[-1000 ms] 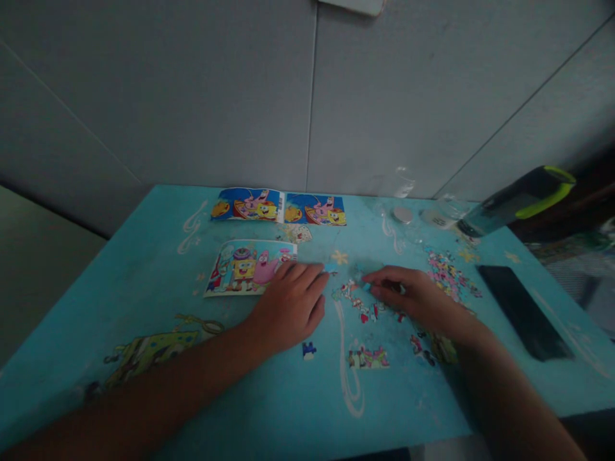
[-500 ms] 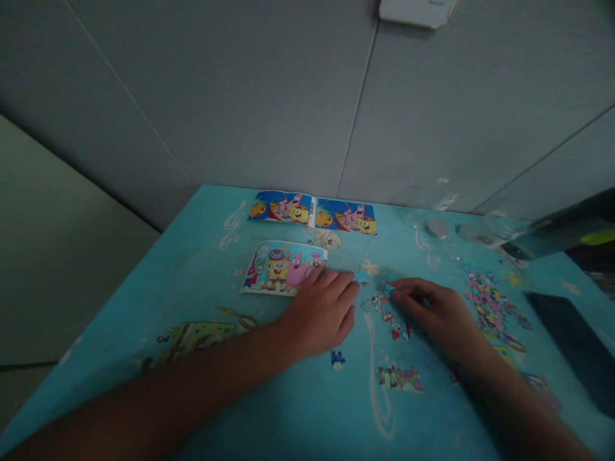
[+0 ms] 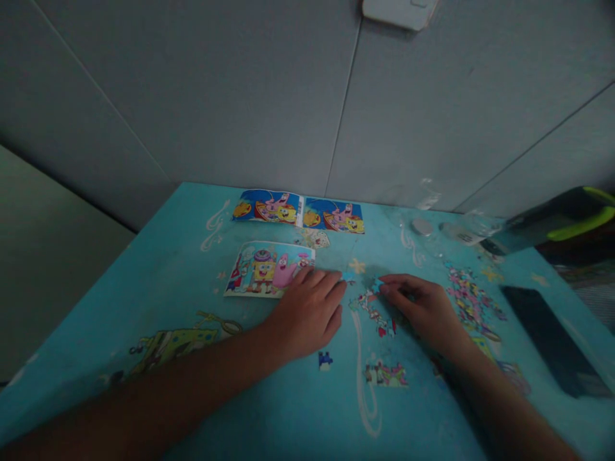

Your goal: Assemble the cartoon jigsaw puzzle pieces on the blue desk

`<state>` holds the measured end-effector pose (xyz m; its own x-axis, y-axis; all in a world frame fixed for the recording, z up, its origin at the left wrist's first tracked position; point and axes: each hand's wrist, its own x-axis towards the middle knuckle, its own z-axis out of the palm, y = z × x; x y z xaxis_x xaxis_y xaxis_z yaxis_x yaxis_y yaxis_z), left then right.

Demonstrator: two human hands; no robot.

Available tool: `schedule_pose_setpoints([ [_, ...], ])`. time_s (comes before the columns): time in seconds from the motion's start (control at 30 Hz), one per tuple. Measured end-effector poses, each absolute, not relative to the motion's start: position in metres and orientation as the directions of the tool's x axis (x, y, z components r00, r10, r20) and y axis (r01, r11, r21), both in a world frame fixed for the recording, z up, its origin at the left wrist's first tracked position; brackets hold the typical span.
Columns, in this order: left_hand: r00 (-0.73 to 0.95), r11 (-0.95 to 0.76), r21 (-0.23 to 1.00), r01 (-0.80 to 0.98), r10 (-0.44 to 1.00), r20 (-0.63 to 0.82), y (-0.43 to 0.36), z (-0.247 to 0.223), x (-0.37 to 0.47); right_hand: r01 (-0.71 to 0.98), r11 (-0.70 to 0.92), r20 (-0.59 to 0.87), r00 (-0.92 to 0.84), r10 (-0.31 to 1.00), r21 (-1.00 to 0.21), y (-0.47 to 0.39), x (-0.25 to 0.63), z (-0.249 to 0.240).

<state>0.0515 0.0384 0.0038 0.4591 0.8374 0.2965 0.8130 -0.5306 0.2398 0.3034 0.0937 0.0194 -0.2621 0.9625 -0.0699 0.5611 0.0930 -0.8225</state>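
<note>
My left hand (image 3: 310,310) rests over the right edge of a cartoon picture card (image 3: 264,272), its fingertips touching a light-blue puzzle piece (image 3: 348,277). Between the thumb and fingers of my right hand (image 3: 420,307) is another blue piece (image 3: 377,284). Just below that piece lies a partly joined puzzle section (image 3: 372,312) with red and white parts. A dark-blue loose piece (image 3: 325,361) is nearer me, left of a joined strip (image 3: 387,374) in pink and green.
A heap of loose pieces (image 3: 473,298) lies to the right, beside a dark phone (image 3: 552,339). Behind are two blue picture cards (image 3: 334,215), a round grey lid (image 3: 422,226) and a dark bottle (image 3: 542,221) lying on its side.
The view has shifted slightly to the right, so everything sits further left. Both hands keep nearly the same place on the table, and the right one still pinches its piece.
</note>
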Motion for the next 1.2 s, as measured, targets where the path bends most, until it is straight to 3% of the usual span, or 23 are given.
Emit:
schedule_pose_setpoints([
  [1.2,0.445,-0.528,0.253,0.811,0.837,0.319,0.0376,0.001,0.0524,0.6,0.204,0.025,-0.293,0.956,-0.774,0.0935,0.3013,0.0196],
])
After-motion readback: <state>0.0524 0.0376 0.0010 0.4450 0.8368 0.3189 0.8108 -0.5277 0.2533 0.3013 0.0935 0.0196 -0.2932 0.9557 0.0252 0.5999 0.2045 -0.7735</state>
